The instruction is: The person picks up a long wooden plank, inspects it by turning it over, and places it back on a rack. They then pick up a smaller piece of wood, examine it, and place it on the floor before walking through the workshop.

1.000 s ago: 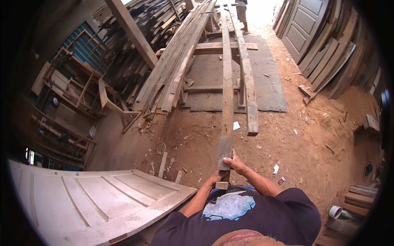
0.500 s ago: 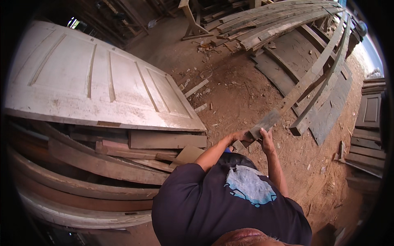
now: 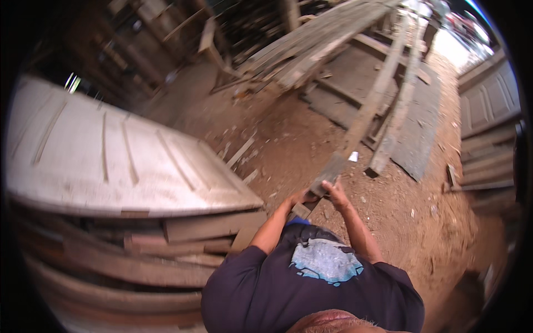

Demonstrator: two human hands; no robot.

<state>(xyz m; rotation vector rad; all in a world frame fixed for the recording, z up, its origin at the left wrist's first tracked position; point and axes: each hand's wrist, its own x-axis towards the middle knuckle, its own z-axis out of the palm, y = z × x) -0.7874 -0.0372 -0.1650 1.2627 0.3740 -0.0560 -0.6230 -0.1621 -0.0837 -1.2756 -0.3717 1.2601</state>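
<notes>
Both hands grip the near end of a long weathered wooden plank (image 3: 371, 111), which stretches away toward the upper right. My left hand (image 3: 301, 197) is closed round its left side, with the fingers partly hidden under the wood. On the other edge, my right hand (image 3: 335, 194) holds it with the thumb on top. A short block of wood (image 3: 301, 210) shows just below my left hand. Beside the held plank, on its right, a second long beam (image 3: 395, 125) runs almost parallel; my hands are apart from it.
A white panelled door (image 3: 144, 161) lies on stacked boards (image 3: 139, 263) at the left. More long planks (image 3: 316, 47) lie at the far middle, near a wooden trestle (image 3: 214, 55). Another person (image 3: 436, 22) stands at the far right. Panelled doors (image 3: 491, 100) lean at right.
My view has swung, so the white door sits lower and the far person shows more. Both hands keep their hold on the plank, now further left in the picture.
</notes>
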